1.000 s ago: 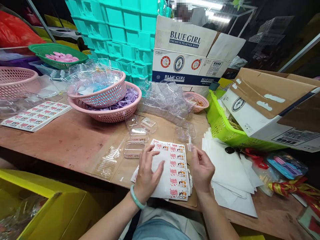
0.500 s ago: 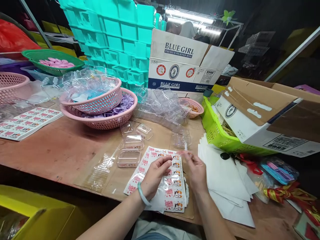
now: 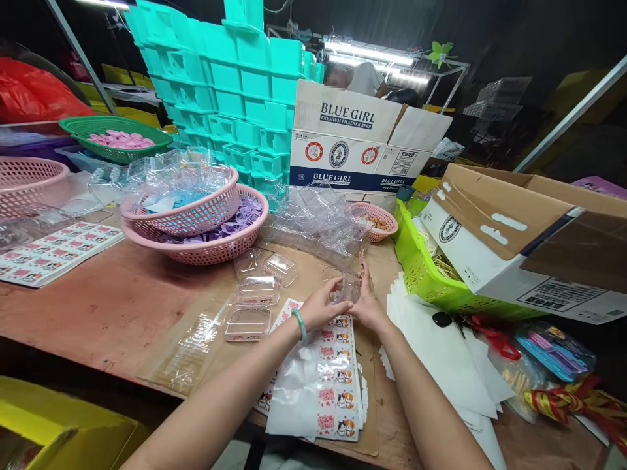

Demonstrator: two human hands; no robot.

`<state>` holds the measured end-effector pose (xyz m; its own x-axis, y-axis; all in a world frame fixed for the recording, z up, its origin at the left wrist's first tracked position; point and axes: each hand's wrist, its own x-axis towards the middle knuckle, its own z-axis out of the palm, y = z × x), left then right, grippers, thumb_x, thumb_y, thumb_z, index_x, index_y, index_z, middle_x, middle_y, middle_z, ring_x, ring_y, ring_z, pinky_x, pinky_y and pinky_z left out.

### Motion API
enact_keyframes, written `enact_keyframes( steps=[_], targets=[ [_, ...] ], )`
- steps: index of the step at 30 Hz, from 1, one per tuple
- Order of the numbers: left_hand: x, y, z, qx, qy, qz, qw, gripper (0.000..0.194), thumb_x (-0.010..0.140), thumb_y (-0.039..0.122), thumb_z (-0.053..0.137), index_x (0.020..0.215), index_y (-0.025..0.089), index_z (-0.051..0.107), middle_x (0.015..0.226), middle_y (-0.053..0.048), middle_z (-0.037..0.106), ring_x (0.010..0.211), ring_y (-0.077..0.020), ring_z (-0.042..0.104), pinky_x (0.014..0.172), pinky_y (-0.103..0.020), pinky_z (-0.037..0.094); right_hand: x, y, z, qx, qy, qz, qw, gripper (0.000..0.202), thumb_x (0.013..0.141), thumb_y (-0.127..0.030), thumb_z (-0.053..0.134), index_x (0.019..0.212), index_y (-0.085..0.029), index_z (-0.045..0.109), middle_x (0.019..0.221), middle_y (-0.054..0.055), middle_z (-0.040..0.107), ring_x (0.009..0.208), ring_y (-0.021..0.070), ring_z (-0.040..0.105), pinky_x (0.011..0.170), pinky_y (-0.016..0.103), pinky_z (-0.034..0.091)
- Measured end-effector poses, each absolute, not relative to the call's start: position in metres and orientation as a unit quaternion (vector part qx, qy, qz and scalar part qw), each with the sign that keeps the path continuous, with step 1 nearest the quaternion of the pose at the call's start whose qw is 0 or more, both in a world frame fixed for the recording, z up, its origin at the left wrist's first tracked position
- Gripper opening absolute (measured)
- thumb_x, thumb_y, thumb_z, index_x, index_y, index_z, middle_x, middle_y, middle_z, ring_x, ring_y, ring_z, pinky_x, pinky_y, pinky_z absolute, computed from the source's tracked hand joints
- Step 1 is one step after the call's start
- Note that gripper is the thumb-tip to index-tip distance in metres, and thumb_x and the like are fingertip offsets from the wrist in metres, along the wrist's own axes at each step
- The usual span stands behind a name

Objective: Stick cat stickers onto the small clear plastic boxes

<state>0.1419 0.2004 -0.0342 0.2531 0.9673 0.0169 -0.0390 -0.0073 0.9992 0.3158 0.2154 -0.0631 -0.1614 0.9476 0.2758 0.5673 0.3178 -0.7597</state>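
My left hand [image 3: 323, 305], with a pale green bangle on the wrist, curls its fingers around the near left side of a small clear plastic box [image 3: 349, 287]. At the box's right side is my right hand [image 3: 368, 308], its fingers pointing up along the wall. A small printed sticker [image 3: 362, 256] shows by the right fingertips; how far it is stuck on I cannot tell. Beneath my wrists lies a stack of cat-print sticker sheets [image 3: 337, 375], part of the top one bare backing. More clear boxes [image 3: 249, 322] stand to the left, with printed strips on their sides.
Pink baskets [image 3: 196, 251] hold purple packets and clear packaging. A heap of clear plastic boxes [image 3: 318, 219] lies behind my hands. White papers [image 3: 431, 352], a lime basket [image 3: 434, 277] and an open carton [image 3: 490, 241] are on the right. Teal crates [image 3: 225, 98] rise behind.
Both hands have moved forward from above the sticker sheets to the clear box. The sticker pinched in my right hand is now at the box's side.
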Motion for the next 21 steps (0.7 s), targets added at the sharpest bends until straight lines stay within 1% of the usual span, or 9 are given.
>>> enact_keyframes(
  steps=[2,4,6,9,12,14,16,18,21],
  targets=[
    [0.144,0.201,-0.042,0.559,0.423,0.448,0.555,0.053,0.062,0.023,0.075,0.114,0.02,0.063,0.084,-0.004,0.07,0.082,-0.0214,0.063,0.083,-0.035,0.046,0.314,0.209,-0.064,-0.545,-0.719,0.221,0.372,0.123,0.063,-0.033,0.079,0.149,-0.027,-0.008,0.151,0.018,0.022,0.136,0.0283,0.033,0.107,0.05,0.033],
    [0.146,0.198,-0.046,0.545,0.438,0.466,0.542,0.043,0.065,0.019,0.071,0.107,0.021,0.065,0.073,0.0,0.066,0.073,-0.0179,0.061,0.078,-0.032,0.046,0.318,0.209,-0.064,-0.558,-0.716,0.208,0.365,0.123,0.062,-0.035,0.079,0.15,-0.027,-0.006,0.151,0.018,0.021,0.136,0.0288,0.032,0.108,0.05,0.033],
    [0.143,0.197,-0.043,0.521,0.45,0.499,0.527,0.036,0.067,0.018,0.067,0.103,0.021,0.065,0.072,0.001,0.063,0.072,-0.0154,0.058,0.077,-0.029,0.045,0.326,0.213,-0.065,-0.567,-0.706,0.211,0.367,0.125,0.059,-0.038,0.081,0.149,-0.026,-0.005,0.15,0.018,0.021,0.136,0.0291,0.033,0.108,0.049,0.033],
    [0.127,0.198,-0.027,0.465,0.463,0.554,0.511,0.035,0.075,0.021,0.058,0.11,0.02,0.056,0.073,0.002,0.057,0.07,-0.0123,0.056,0.074,-0.028,0.046,0.341,0.216,-0.059,-0.591,-0.681,0.226,0.368,0.13,0.054,-0.042,0.084,0.149,-0.022,-0.002,0.149,0.02,0.023,0.137,0.0307,0.032,0.109,0.052,0.03],
    [0.103,0.192,-0.009,0.352,0.426,0.569,0.609,0.032,0.076,0.019,0.057,0.108,0.018,0.053,0.071,0.003,0.054,0.062,-0.0093,0.053,0.069,-0.028,0.049,0.345,0.202,-0.041,-0.584,-0.677,0.223,0.388,0.136,0.049,-0.043,0.087,0.149,-0.021,-0.002,0.153,0.02,0.015,0.143,0.0328,0.013,0.114,0.055,0.017],
    [0.092,0.181,-0.003,0.247,0.373,0.534,0.717,0.029,0.072,0.014,0.062,0.1,0.016,0.055,0.07,0.002,0.054,0.06,-0.0078,0.053,0.066,-0.024,0.049,0.335,0.183,-0.027,-0.537,-0.703,0.23,0.406,0.135,0.05,-0.042,0.088,0.149,-0.024,-0.002,0.155,0.017,0.012,0.145,0.0311,0.007,0.116,0.054,0.012],
    [0.087,0.166,-0.004,0.172,0.334,0.492,0.786,0.025,0.07,0.008,0.065,0.093,0.015,0.059,0.071,0.001,0.055,0.061,-0.0068,0.054,0.065,-0.02,0.048,0.317,0.161,-0.016,-0.469,-0.736,0.279,0.4,0.122,0.057,-0.038,0.086,0.148,-0.027,0.006,0.152,0.015,0.023,0.142,0.029,0.022,0.115,0.051,0.019],
    [0.087,0.149,-0.009,0.157,0.328,0.476,0.801,0.019,0.072,0.01,0.066,0.09,0.014,0.061,0.075,-0.001,0.058,0.065,-0.0069,0.055,0.067,-0.019,0.048,0.298,0.144,-0.012,-0.417,-0.739,0.353,0.394,0.101,0.064,-0.033,0.082,0.143,-0.028,0.019,0.14,0.013,0.043,0.129,0.0259,0.044,0.11,0.048,0.033],
    [0.088,0.126,-0.019,0.262,0.384,0.512,0.722,0.026,0.081,0.028,0.065,0.104,0.019,0.063,0.097,-0.005,0.063,0.087,-0.0133,0.06,0.081,-0.026,0.048,0.279,0.131,-0.014,-0.403,-0.669,0.47,0.412,0.079,0.07,-0.031,0.077,0.132,-0.028,0.03,0.119,0.009,0.059,0.108,0.0205,0.06,0.098,0.044,0.046]
  ],
)
